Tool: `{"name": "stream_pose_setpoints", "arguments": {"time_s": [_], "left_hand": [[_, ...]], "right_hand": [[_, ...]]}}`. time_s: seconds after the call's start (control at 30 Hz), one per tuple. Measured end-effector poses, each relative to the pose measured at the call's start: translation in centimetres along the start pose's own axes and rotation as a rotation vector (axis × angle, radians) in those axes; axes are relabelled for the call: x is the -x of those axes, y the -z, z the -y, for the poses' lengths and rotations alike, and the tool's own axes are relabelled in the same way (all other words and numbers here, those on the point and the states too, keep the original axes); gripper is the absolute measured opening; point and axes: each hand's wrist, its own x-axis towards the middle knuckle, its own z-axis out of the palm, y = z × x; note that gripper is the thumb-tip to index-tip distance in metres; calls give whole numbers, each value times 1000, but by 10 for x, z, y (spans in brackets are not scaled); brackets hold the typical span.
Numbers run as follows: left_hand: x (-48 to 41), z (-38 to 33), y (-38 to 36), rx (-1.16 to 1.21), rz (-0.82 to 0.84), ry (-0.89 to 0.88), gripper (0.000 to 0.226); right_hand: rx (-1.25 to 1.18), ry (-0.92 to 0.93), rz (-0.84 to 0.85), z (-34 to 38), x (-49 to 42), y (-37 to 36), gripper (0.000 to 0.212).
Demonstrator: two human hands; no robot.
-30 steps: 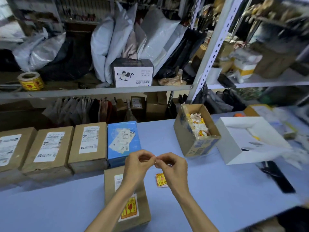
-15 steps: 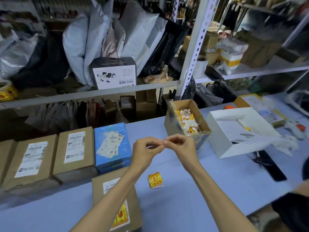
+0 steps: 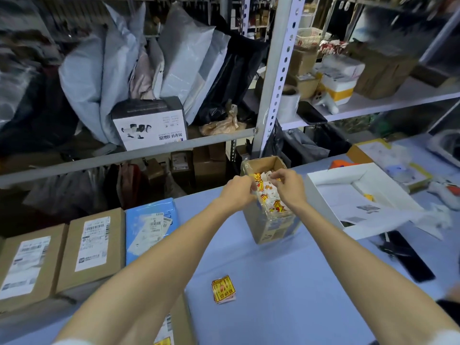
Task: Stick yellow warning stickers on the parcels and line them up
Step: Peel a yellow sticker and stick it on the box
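Far left, along the back of the blue table (image 3: pixel 286 270), there's a brown parcel (image 3: pixel 25 267) with a white shipping label. A second brown parcel (image 3: pixel 92 247) sits right up against it, and a blue parcel (image 3: pixel 151 230) touches that one, so the three make a row with labels facing up. Closer in, at the bottom edge, another brown box (image 3: pixel 180 322) pokes out from under the left forearm, with a bit of yellow warning sticker (image 3: pixel 163 341) showing on its top. Just right of that, loose on the table, lies a little stack of yellow stickers (image 3: pixel 223 289), not touching any parcel. Both arms reach forward to a small open carton (image 3: pixel 271 227) full of yellow-and-white sticker scraps (image 3: pixel 270 195). The left hand (image 3: pixel 237 194) is at the carton's left rim with its fingers curled in. The right hand (image 3: pixel 290 188) hovers over the opening, fingers curled too, tips down by the scraps. Honestly can't tell if either hand is actually pinching something or just bunched up, it's too small and a bit blurry. Right of the carton is a white box lid (image 3: pixel 333 195) lying open side up, and in front of it a flat black thing (image 3: pixel 408 260) on the table.
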Motion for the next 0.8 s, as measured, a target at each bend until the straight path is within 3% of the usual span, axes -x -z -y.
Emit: {"name": "stream_pose_setpoints", "arguments": {"time_s": [0.1, 0.33, 0.47, 0.53, 0.63, 0.73, 0.8], "left_hand": [[3, 4, -2, 18, 0, 4, 29], [64, 58, -13, 74, -17, 159, 22], [146, 109, -43, 219, -95, 379, 19], [186, 130, -55, 292, -134, 430, 27], [224, 145, -60, 243, -253, 435, 38], [256, 148, -59, 96, -360, 603, 40], [277, 153, -62, 83, -372, 805, 65]], "right_hand": [[16, -4, 22, -3, 7, -9, 22], [28, 109, 148, 21, 75, -45, 21], [-24, 100, 391, 46, 152, -92, 19], [-5, 54, 560, 51, 190, -117, 19], [10, -25, 724, 56, 236, -142, 41], [-78, -151, 734, 57, 267, -152, 43], [-139, -193, 684, 56, 277, -153, 36]]}}
